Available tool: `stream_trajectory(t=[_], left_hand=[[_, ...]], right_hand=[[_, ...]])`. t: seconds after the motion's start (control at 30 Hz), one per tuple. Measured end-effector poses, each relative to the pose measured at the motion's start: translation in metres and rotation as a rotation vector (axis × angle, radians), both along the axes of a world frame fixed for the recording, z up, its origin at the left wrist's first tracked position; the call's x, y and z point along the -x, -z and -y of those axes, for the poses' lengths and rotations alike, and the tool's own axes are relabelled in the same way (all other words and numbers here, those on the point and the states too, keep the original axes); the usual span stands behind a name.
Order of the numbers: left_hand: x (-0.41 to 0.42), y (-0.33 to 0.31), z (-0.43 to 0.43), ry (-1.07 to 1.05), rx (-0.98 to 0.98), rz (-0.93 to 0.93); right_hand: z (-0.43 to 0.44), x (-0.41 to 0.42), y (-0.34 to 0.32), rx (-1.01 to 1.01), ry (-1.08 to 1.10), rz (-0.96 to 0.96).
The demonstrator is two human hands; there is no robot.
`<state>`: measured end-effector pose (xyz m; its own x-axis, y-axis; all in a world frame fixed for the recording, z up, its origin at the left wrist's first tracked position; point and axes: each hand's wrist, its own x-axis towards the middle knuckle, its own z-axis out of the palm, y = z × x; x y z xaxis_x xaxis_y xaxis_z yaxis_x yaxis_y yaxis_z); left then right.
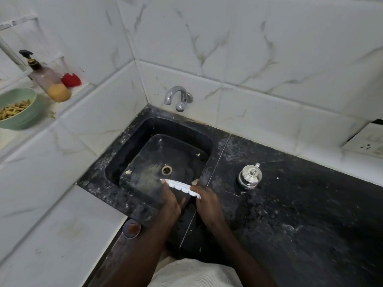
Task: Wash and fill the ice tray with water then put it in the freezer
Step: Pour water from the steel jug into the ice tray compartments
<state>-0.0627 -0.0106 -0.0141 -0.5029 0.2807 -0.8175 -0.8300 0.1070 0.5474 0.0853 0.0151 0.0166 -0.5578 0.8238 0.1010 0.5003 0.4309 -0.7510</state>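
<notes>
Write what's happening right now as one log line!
step: wash | white plastic ice tray: tilted over black stone sink | left hand: holds tray | right hand: holds tray | chrome tap: no water seen

Soft, even indoor light, faint glare on the tap, wide-angle bending at edges.

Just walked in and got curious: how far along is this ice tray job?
Early on. Both hands, left hand and right hand, hold the white ice tray tilted over the near edge of the black sink. No water runs from the tap, so nothing looks finished. Washing, filling and the freezer trip all appear left.
</notes>
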Motion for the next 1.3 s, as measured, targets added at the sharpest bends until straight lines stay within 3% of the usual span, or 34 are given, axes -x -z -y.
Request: stream_trajectory(t=[0.17, 0.63, 1.03, 1.3], left_hand=[[-0.015, -0.02, 0.008, -0.102, -0.048, 0.048], [-0.04, -0.011, 0.009, 0.091, 0.104, -0.02], [-0.068, 0.01, 0.013, 0.417, 0.202, -0.258], [-0.07, 0.021, 0.021, 0.504, 0.268, -0.424]], right_hand=[[0.003, -0.042, 0.021, -0.191, 0.083, -0.024], [0.002, -0.102, 0.054, -0.247, 0.078, 0.057], [0.01, -0.157, 0.095, -0.134, 0.066, 0.095], [0.013, -0.163, 0.107, -0.008, 0.063, 0.111]])
